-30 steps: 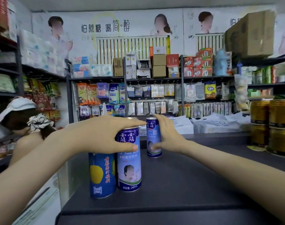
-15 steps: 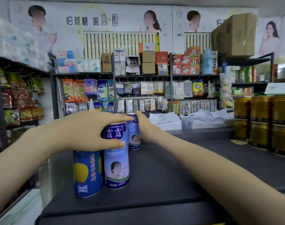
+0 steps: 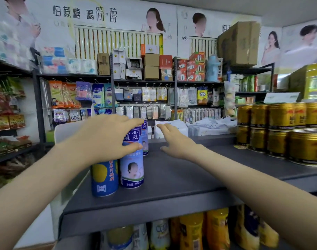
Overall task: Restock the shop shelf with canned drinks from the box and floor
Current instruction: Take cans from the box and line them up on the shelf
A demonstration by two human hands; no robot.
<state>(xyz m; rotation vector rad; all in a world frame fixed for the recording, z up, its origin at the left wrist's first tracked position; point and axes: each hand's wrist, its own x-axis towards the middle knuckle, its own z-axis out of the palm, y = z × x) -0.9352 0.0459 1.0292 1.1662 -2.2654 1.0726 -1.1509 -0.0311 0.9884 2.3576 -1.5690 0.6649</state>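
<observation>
On the dark top shelf [image 3: 181, 177] stand three cans at the left. My left hand [image 3: 103, 139] grips the top of a blue-and-white can with a child's face [image 3: 132, 170], fingers and thumb curled round it. Beside it on the left stands a blue can with a yellow fruit [image 3: 104, 179]. Behind them a second blue-and-white can [image 3: 145, 141] stands upright, half hidden. My right hand [image 3: 175, 139] hovers just right of that rear can, fingers spread and holding nothing.
Stacked gold cans [image 3: 280, 134] fill the shelf's right side. Yellow bottles [image 3: 192, 233] sit on the shelf below. Behind the shelf lie white packets [image 3: 204, 127], and racks of hanging goods [image 3: 136, 98] line the back wall.
My right hand has let go of the rear can and drawn back to the right with fingers spread. The view has shifted so the shelf below shows. My left hand stays on the front can.
</observation>
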